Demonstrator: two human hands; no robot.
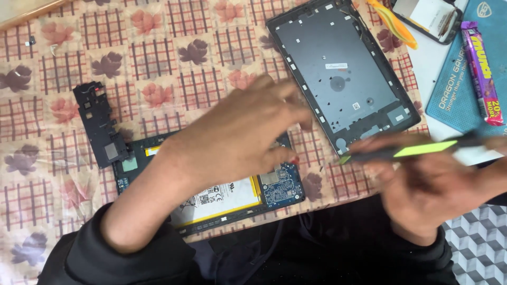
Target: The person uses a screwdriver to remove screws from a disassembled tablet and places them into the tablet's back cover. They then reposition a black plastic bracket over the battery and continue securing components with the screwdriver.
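Nearest the camera, dark soft sleeves are framing both arms. The right hand (pixel 428 184), blurred, is closing its fingers around a slim tool (pixel 412 150) with a dark shaft and a bright yellow-green band, lying almost level and pointing left. The left hand (pixel 243 132) is hovering with fingers loosely curled and holding nothing, over the opened tablet (pixel 232 198), which is lying flat at the near edge of the table: a pale rectangular battery with a yellow border and a small printed label, and a blue circuit board at its right end. Left of it a narrow black plastic piece (pixel 100 124) is resting on the floral checked cloth (pixel 158 53). Farther right, the tablet's matte grey back cover (pixel 343 74) is lying inside-up, tilted. At the far right, a glossy purple snack wrapper (pixel 480 74) is sitting on a teal mat (pixel 454 95), beside an orange strip (pixel 393 24).
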